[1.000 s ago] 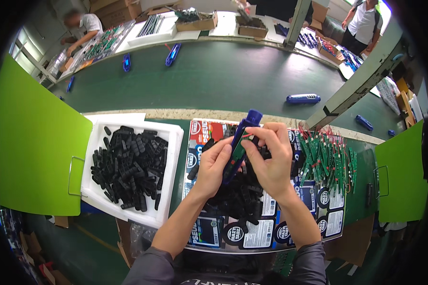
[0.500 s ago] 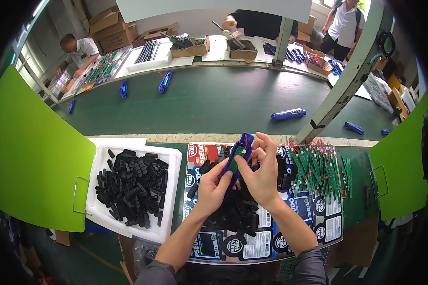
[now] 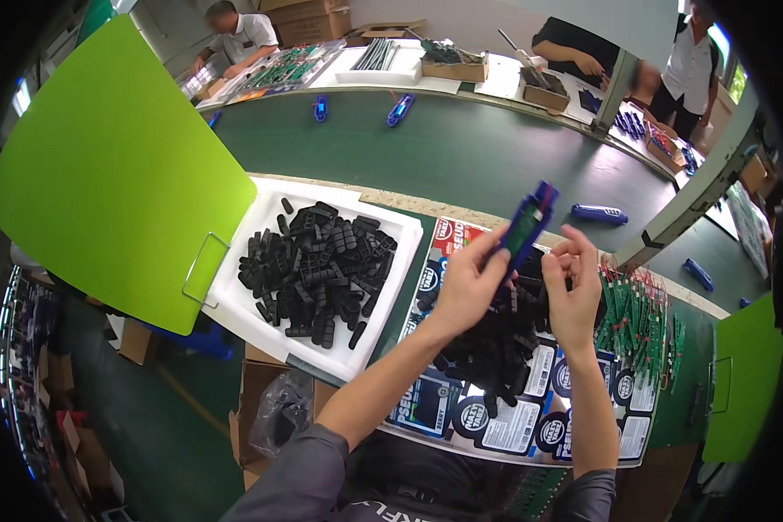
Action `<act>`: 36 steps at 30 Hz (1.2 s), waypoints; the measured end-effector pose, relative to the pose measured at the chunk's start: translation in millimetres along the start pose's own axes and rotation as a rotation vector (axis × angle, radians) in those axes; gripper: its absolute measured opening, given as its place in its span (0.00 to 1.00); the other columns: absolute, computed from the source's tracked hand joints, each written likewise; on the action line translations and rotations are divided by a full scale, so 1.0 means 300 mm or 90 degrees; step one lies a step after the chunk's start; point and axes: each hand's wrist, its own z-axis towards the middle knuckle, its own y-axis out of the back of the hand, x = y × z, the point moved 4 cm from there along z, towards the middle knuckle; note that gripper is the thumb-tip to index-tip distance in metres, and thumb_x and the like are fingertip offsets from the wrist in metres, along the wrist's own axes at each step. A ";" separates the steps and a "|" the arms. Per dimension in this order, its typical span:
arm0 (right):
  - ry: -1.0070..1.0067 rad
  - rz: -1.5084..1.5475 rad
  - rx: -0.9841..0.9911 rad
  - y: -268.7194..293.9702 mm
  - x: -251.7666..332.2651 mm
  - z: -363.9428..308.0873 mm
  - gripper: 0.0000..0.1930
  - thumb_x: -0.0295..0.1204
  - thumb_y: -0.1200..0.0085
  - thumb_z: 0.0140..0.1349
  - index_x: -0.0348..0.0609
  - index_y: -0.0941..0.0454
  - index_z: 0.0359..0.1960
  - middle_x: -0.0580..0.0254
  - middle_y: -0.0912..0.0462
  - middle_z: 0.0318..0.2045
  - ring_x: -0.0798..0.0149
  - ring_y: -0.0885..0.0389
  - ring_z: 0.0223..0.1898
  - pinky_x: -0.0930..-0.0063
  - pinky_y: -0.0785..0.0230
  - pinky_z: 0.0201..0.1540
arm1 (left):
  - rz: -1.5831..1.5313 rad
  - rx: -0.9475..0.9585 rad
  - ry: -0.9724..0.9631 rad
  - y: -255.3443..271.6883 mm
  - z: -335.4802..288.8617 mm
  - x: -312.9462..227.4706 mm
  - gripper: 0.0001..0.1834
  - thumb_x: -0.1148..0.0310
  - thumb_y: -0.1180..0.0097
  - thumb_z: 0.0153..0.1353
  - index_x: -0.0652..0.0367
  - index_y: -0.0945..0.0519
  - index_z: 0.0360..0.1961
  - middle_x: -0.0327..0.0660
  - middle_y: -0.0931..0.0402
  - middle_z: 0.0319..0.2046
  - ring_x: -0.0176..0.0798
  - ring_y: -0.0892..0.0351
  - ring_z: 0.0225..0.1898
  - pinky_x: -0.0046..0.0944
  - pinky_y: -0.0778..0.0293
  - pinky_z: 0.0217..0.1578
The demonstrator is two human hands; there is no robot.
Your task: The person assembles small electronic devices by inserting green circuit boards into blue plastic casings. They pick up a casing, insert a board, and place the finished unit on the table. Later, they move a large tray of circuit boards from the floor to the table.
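Observation:
My left hand (image 3: 468,291) grips a blue plastic casing (image 3: 539,204), tilted with its far end up. A green circuit board (image 3: 522,231) lies inside the casing, and a bit of red wire shows at its far end. To the right of the casing, my right hand (image 3: 574,291) is raised, fingers loosely bent and apart, with nothing visible in it. Under both hands is a heap of small black ribbed parts (image 3: 496,352), partly hidden by them. Green circuit boards with red wires (image 3: 639,326) lie in a pile right of my right hand.
At left stands a white foam tray (image 3: 235,304) of black parts (image 3: 317,270). Green panels (image 3: 122,174) flank the bench. Beyond runs a green conveyor (image 3: 487,152) carrying several blue casings (image 3: 598,214). A slanted metal post (image 3: 696,191) rises at right. Other people work across the belt.
The view has swung, so the scene sits further right. My right hand has come off the circuit board and casing. My left hand still holds the casing.

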 end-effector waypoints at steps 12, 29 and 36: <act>0.179 -0.381 0.110 0.079 -0.145 -0.185 0.12 0.25 0.35 0.58 0.40 0.16 0.44 0.55 0.21 0.41 0.50 0.22 0.43 0.56 0.29 0.47 | 0.175 -0.089 0.043 0.259 0.240 -0.007 0.18 0.77 0.47 0.71 0.69 0.20 0.61 0.34 0.18 0.39 0.24 0.24 0.35 0.28 0.26 0.38; -0.058 -0.055 -0.055 0.154 -0.197 -0.191 0.21 0.15 0.37 0.60 0.37 0.20 0.57 0.54 0.21 0.42 0.64 0.15 0.37 0.72 0.21 0.37 | 0.647 -0.077 0.124 0.177 0.824 0.431 0.24 0.71 0.39 0.57 0.55 0.17 0.58 0.47 0.13 0.42 0.47 0.12 0.44 0.46 0.20 0.49; -0.310 0.346 -0.045 0.159 -0.262 -0.204 0.14 0.17 0.50 0.72 0.35 0.32 0.57 0.52 0.18 0.52 0.67 0.15 0.47 0.74 0.21 0.46 | 0.818 -0.023 -0.025 0.218 0.845 0.431 0.31 0.66 0.39 0.58 0.57 0.25 0.65 0.49 0.20 0.45 0.53 0.19 0.49 0.52 0.23 0.51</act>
